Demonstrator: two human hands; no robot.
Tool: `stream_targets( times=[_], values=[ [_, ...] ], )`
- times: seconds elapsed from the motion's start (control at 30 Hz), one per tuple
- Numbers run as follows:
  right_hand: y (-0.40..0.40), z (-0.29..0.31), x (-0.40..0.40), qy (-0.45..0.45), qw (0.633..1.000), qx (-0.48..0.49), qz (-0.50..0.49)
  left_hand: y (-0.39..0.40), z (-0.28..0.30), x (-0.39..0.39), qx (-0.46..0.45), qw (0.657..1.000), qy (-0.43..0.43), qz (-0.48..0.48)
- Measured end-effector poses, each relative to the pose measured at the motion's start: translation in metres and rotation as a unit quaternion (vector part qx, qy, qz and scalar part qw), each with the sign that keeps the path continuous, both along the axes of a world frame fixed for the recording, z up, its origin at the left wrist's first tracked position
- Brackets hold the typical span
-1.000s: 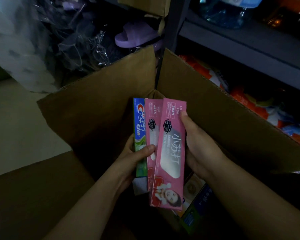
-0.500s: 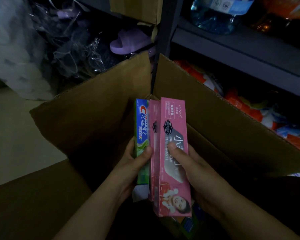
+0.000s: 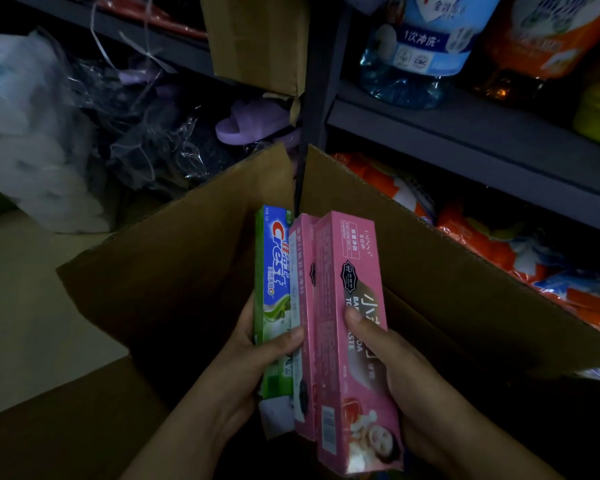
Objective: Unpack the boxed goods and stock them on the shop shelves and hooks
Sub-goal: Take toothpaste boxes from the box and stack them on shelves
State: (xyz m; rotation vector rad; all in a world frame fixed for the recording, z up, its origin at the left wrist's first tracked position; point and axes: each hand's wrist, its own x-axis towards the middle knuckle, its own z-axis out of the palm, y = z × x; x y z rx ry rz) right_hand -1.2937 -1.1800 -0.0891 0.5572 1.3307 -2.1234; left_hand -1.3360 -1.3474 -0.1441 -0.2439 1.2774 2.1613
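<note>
**Toothpaste boxes lifted clear of the carton**

Left hand grips a green-and-blue Crest box, thumb across its front. Right hand grips the front pink box, thumb on its face, fingers behind. A second pink box sits sandwiched btwn the two; can't tell which hand carries it.

Change vs a sec ago: the bundle has risen and tightened. The pink boxes, fanned apart then, are now pressed close, and the right thumb has moved from the edge onto the front. View has tipped up toward the shelving. Probably means picking is done and stocking comes next.

Materials: boxes are long, slim, rectangular printed card w/ a slight gloss, sharp edges, rigid enough to hold upright. Just beyond the hands, the open cardboard carton is matte brown corrugated, flaps standing up. Far right, a dark metal shelf carries a clear blue plastic bottle; below it, crinkly orange-and-white bags. Far left, a soft lilac slipper and crumpled clear wrap.
</note>
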Motion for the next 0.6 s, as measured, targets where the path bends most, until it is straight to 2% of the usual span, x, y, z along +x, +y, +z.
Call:
stream_targets(
  times=[0.07,0.1,0.13,0.17,0.23,0.27,0.3,0.37,0.47,0.6],
  values=[
    [-0.003,0.001,-0.005,-0.001,1.0,-0.004,0.0,-0.003,0.001,-0.002,0.004,1.0,0.004,-0.006],
    [-0.005,0.0,-0.003,0.023,1.0,0.006,0.0,-0.004,0.001,-0.003,0.005,1.0,0.005,-0.006],
    [0.0,-0.006,-0.001,0.087,0.995,0.047,0.005,-0.005,0.001,-0.003,0.005,1.0,0.006,-0.002],
    [0.007,-0.01,-0.003,0.127,0.988,0.084,-0.027,-0.005,0.001,-0.004,0.004,1.0,0.006,0.002],
    [0.013,-0.015,-0.016,0.102,0.979,0.037,-0.174,-0.006,-0.001,-0.004,-0.005,1.0,0.008,0.009],
    [0.014,-0.015,-0.02,0.091,0.974,0.035,-0.204,-0.006,-0.002,-0.003,-0.008,1.0,0.011,0.012],
    [0.013,-0.008,-0.015,0.083,0.977,0.043,-0.191,-0.006,-0.002,-0.004,-0.009,1.0,0.014,0.015],
    [0.01,0.004,-0.007,0.061,0.992,0.057,-0.094,-0.006,-0.004,-0.004,-0.009,1.0,0.014,0.021],
    [0.006,0.02,-0.006,-0.028,0.996,-0.04,-0.077,-0.007,-0.004,-0.003,0.001,1.0,0.011,0.025],
    [0.011,0.018,-0.006,0.0,0.996,-0.043,-0.074,-0.008,-0.001,-0.002,0.026,0.999,-0.001,0.022]
  ],
)
